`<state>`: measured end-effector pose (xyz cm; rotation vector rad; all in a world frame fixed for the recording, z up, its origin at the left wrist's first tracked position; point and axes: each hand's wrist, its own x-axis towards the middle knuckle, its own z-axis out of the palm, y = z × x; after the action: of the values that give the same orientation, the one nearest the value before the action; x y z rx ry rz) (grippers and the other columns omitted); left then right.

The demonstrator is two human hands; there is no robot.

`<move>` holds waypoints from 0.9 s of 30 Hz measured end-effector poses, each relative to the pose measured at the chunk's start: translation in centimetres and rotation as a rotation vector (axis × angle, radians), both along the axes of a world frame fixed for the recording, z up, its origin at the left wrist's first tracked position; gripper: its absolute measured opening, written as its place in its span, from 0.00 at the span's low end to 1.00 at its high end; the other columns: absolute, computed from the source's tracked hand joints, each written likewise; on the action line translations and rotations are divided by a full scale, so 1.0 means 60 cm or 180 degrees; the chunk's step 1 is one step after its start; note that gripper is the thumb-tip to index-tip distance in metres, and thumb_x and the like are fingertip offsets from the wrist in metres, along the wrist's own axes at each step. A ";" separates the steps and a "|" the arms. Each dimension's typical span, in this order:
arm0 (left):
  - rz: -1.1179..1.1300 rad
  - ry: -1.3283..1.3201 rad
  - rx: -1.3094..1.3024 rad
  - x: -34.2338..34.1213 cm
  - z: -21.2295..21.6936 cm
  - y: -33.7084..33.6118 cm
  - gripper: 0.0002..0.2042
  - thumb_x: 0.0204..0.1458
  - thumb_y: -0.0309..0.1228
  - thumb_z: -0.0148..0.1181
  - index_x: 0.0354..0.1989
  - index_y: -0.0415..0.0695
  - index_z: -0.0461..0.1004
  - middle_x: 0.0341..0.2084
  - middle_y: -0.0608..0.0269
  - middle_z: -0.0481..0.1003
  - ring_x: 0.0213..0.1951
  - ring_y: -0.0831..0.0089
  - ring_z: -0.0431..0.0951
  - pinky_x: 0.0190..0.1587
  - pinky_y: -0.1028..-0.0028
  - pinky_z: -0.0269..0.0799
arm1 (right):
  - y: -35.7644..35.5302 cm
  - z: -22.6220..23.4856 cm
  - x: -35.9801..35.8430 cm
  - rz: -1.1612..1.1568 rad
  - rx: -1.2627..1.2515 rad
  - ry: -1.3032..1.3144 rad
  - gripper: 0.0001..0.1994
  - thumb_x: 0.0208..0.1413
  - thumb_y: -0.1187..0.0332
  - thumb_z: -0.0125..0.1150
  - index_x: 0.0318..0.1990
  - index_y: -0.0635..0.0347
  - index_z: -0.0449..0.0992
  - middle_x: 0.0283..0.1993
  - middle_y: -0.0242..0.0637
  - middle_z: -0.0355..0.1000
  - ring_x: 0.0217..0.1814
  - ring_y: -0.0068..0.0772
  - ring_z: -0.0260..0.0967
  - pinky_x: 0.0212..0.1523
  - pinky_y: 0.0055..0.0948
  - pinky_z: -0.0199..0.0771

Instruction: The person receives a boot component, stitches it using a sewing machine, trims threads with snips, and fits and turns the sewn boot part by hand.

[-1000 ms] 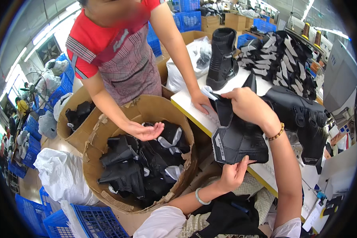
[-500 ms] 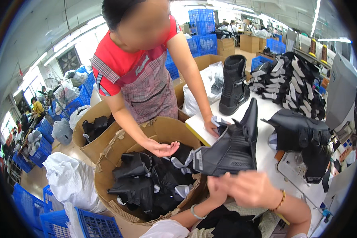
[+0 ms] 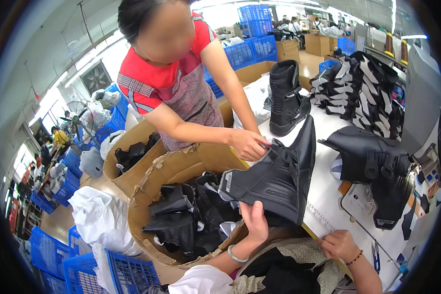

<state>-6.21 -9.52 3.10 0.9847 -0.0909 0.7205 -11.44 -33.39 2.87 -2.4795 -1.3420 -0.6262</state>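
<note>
A black boot upper (image 3: 269,183) with a pale lining hangs in front of me over the table's near-left corner. My left hand (image 3: 255,223), with a pale bangle at the wrist, grips its lower edge, some fingers lying against the outside. A co-worker's hand (image 3: 250,143) pinches the upper's top left edge. My right hand (image 3: 340,245), a beaded bracelet at its wrist, rests at the near table edge with curled fingers; whatever may be in them is hidden. A finished black boot (image 3: 285,100) stands upright on the white table (image 3: 326,196) beyond the upper.
A large cardboard drum (image 3: 149,196) holding several black uppers stands left of the table. Another black upper (image 3: 367,152) lies over a sewing machine at right. Stacked black-and-white pieces (image 3: 362,93) sit farther back. Blue crates (image 3: 127,274) and a white sack (image 3: 98,215) are at lower left.
My right hand has left the upper and moved right to the table edge. My left hand now holds the upper's lower edge. The co-worker's near hand has moved from over the drum to the upper.
</note>
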 end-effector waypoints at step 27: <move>-0.1561 -0.0148 0.3981 0.024 0.048 -0.102 0.11 0.44 0.18 0.58 0.38 0.36 0.73 0.37 0.51 0.74 0.35 0.58 0.75 0.41 0.69 0.70 | -0.027 0.049 -0.027 -0.0124 0.0661 -0.1645 0.06 0.45 0.68 0.54 0.31 0.57 0.70 0.23 0.25 0.61 0.20 0.19 0.58 0.19 0.17 0.59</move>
<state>-4.80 -15.66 5.98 2.0261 -0.8708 0.1581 -13.06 -34.99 5.81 -2.2630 -1.3014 -1.4105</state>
